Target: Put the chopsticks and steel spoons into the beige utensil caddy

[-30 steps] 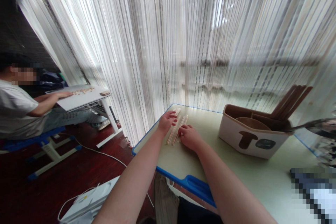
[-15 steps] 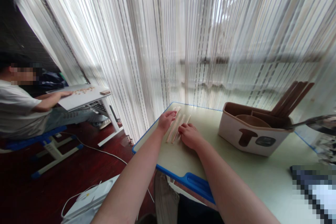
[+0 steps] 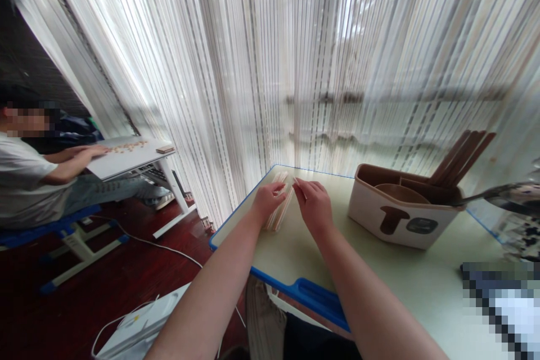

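Several pale wooden chopsticks lie side by side near the far left corner of a light green table with a blue edge. My left hand rests on their left side with its fingers curled over them. My right hand is lifted just right of them, its fingers pinched on the far ends of some sticks. How many it grips is hidden.
A beige cutlery holder with dark brown utensils stands at the back right. A metal spoon handle juts in from the right. White string curtains hang behind. Another person sits at a separate desk on the left.
My right hand has risen from lying flat on the chopsticks and moved farther away to pinch their ends. My left hand has curled its fingers over the sticks.
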A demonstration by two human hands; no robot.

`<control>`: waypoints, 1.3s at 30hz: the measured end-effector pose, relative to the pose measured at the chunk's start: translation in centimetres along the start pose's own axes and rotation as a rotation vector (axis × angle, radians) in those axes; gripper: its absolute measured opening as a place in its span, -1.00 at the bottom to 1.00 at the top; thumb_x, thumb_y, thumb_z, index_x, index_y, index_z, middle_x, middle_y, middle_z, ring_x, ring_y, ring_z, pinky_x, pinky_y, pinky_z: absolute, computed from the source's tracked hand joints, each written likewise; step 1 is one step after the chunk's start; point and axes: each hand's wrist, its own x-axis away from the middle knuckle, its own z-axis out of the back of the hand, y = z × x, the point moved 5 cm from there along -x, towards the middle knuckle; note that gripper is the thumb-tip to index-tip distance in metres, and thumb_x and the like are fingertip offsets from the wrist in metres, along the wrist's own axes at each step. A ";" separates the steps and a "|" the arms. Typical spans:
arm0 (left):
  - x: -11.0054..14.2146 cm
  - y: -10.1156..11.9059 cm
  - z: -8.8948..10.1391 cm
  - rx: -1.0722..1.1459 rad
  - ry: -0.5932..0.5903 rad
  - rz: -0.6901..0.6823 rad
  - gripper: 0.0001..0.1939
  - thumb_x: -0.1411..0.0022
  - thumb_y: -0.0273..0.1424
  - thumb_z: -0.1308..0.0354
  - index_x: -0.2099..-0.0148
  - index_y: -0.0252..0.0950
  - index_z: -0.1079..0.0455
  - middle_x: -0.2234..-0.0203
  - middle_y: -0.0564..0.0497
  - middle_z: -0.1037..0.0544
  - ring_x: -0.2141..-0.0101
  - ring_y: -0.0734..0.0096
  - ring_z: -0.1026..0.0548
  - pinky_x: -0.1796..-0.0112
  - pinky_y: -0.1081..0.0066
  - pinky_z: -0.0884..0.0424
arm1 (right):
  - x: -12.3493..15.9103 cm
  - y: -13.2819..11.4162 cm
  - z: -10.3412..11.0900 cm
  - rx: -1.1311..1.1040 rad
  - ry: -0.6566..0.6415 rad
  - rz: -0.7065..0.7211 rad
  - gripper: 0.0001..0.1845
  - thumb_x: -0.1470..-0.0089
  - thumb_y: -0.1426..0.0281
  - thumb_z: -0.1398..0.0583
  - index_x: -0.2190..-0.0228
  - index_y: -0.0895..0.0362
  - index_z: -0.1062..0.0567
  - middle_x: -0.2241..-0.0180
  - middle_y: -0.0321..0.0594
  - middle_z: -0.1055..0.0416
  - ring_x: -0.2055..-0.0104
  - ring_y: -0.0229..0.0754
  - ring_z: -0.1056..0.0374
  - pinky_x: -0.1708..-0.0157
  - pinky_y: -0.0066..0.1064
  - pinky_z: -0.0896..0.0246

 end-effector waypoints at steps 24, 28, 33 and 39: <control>0.4 1.5 -1.3 0.391 -0.232 0.046 -0.78 0.02 -0.32 -0.28 0.31 -0.35 -0.49 0.43 -0.05 -0.55 0.37 0.36 -0.49 0.26 0.36 -0.39 | -0.4 0.7 1.1 -0.362 0.164 -0.324 -0.72 -0.13 0.24 -0.05 0.27 0.13 -0.47 0.33 -0.15 -0.49 0.31 -0.17 -0.39 0.26 -0.30 -0.27; 0.7 2.4 -1.2 0.431 -0.254 0.037 -0.73 0.00 -0.29 -0.27 0.26 -0.35 -0.50 0.41 -0.04 -0.55 0.38 0.39 -0.48 0.28 0.36 -0.39 | -0.6 0.8 1.2 -0.378 0.158 -0.333 -0.74 -0.11 0.24 -0.07 0.31 0.12 -0.48 0.36 -0.17 -0.49 0.34 -0.18 -0.39 0.29 -0.32 -0.26; 0.9 3.6 -1.2 0.519 -0.262 0.015 -0.74 0.00 -0.28 -0.28 0.28 -0.34 -0.50 0.39 -0.04 -0.55 0.34 0.40 -0.49 0.22 0.36 -0.40 | -1.0 0.3 1.8 -0.427 0.140 -0.335 -0.73 -0.09 0.22 -0.08 0.31 0.11 -0.49 0.36 -0.18 -0.50 0.33 -0.17 -0.40 0.29 -0.31 -0.28; 1.3 4.2 -1.8 0.597 -0.253 0.076 -0.74 0.04 -0.30 -0.31 0.33 -0.37 -0.47 0.47 -0.02 -0.54 0.41 0.44 -0.47 0.29 0.37 -0.41 | -1.3 0.1 3.0 -0.455 0.187 -0.376 -0.75 -0.09 0.24 -0.10 0.31 0.12 -0.48 0.37 -0.18 -0.49 0.35 -0.19 -0.40 0.32 -0.34 -0.29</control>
